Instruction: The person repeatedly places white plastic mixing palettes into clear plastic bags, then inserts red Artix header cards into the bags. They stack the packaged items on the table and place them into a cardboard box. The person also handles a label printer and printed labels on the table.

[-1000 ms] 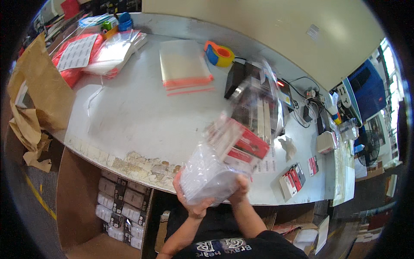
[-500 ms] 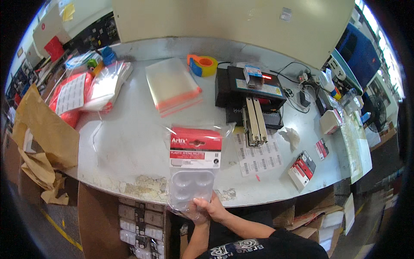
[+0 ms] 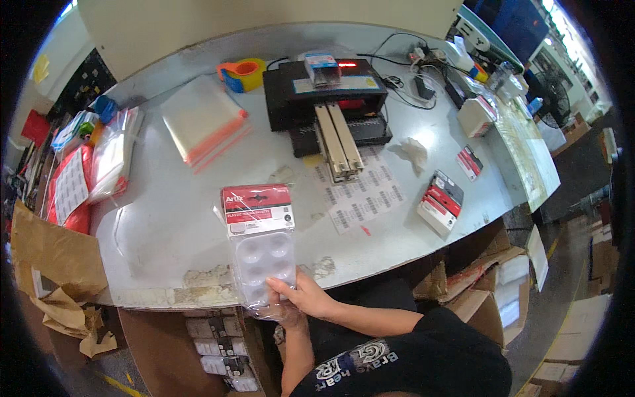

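Note:
Both of my hands hold a packaged white plastic paint palette with round wells, near the table's front edge. A red and white header card tops the palette, and a loose clear bag surrounds it. My right hand grips the lower right corner, its thumb pressed on the front. Beneath the lower end, my left hand is closed around the bag; its fingers are partly hidden by the plastic. Past the card's right side lies a sheet of barcode labels.
A black sealing machine stands at the back with cables beside it. Left of it lie a tape dispenser and a stack of clear bags. Small cartons sit right. Brown paper hangs left; an open carton stands below.
My view has swung to the right, so the table's things appear farther left. The palette stays in both hands, and its loose bag no longer flares out at the top.

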Demonstrator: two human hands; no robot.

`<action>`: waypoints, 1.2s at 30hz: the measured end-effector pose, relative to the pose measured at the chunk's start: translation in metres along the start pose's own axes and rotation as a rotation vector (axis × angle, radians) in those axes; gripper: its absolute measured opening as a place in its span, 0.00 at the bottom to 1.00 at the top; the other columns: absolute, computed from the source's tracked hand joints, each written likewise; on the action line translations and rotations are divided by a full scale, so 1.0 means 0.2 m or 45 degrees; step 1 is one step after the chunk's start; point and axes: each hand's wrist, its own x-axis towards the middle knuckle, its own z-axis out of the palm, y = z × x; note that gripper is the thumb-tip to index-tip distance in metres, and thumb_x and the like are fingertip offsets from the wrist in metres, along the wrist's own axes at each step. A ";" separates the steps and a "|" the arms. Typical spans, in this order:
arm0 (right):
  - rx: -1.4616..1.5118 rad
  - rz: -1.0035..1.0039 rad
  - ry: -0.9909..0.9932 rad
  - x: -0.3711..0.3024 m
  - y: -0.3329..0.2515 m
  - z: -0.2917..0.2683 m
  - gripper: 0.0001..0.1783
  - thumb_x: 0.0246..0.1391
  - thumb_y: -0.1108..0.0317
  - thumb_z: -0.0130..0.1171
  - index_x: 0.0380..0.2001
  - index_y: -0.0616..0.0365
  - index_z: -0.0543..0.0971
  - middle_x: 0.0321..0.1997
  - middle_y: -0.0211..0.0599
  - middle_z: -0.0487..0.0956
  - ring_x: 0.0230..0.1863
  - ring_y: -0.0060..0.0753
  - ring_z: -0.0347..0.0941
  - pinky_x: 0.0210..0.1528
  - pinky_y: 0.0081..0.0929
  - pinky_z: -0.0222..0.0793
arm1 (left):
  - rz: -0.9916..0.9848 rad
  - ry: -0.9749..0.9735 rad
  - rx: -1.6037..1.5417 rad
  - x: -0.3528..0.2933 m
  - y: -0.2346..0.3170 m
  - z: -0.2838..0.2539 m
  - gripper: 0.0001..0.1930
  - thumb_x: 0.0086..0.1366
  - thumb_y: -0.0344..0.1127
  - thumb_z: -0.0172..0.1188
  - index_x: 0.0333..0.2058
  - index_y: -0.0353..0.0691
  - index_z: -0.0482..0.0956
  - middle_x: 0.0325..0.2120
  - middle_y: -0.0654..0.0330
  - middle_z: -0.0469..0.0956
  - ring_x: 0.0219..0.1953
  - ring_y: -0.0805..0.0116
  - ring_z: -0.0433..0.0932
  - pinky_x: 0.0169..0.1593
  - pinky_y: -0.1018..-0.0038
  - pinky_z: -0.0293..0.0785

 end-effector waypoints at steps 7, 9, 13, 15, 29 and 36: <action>-0.797 -1.109 0.709 -0.08 -0.47 -0.25 0.37 0.56 0.58 0.53 0.61 0.71 0.57 0.65 0.58 0.60 0.68 0.56 0.52 0.61 0.39 0.52 | 0.538 -0.076 0.835 -0.05 0.02 -0.09 0.51 0.41 0.47 0.76 0.59 0.30 0.57 0.55 0.48 0.63 0.57 0.53 0.64 0.58 0.61 0.62; -1.245 -1.212 0.594 -0.01 -0.54 -0.28 0.39 0.57 0.52 0.52 0.62 0.71 0.58 0.68 0.56 0.57 0.72 0.51 0.46 0.65 0.39 0.47 | 0.697 -0.073 0.938 -0.07 0.01 -0.09 0.54 0.38 0.48 0.78 0.60 0.30 0.56 0.54 0.47 0.63 0.57 0.53 0.64 0.60 0.62 0.60; -1.733 -0.941 0.393 0.24 -0.42 -0.18 0.42 0.55 0.47 0.53 0.64 0.68 0.57 0.70 0.50 0.55 0.72 0.46 0.44 0.66 0.37 0.46 | 0.532 -0.054 0.826 -0.08 -0.01 -0.08 0.56 0.37 0.48 0.78 0.60 0.31 0.54 0.53 0.47 0.63 0.56 0.51 0.64 0.60 0.61 0.60; -1.734 -0.897 0.306 0.31 -0.36 -0.17 0.42 0.55 0.48 0.54 0.64 0.66 0.58 0.70 0.47 0.56 0.72 0.45 0.46 0.65 0.36 0.47 | 0.490 -0.072 0.875 -0.08 0.01 -0.08 0.56 0.37 0.48 0.79 0.60 0.31 0.53 0.53 0.46 0.63 0.56 0.51 0.64 0.60 0.61 0.59; -0.813 -0.508 0.348 -0.47 -0.03 -0.49 0.20 0.52 0.72 0.60 0.50 0.60 0.72 0.46 0.39 0.78 0.48 0.34 0.75 0.49 0.27 0.67 | -0.876 -0.282 -0.034 -0.24 0.44 0.11 0.17 0.64 0.33 0.59 0.50 0.31 0.72 0.42 0.60 0.77 0.44 0.76 0.74 0.49 0.76 0.71; -1.100 -0.793 0.623 -0.50 -0.03 -0.45 0.31 0.40 0.69 0.72 0.49 0.61 0.70 0.40 0.40 0.76 0.40 0.41 0.74 0.42 0.36 0.70 | 0.468 -0.315 1.703 -0.26 0.65 -0.01 0.40 0.40 0.48 0.77 0.46 0.35 0.64 0.26 0.60 0.69 0.23 0.68 0.72 0.27 0.75 0.70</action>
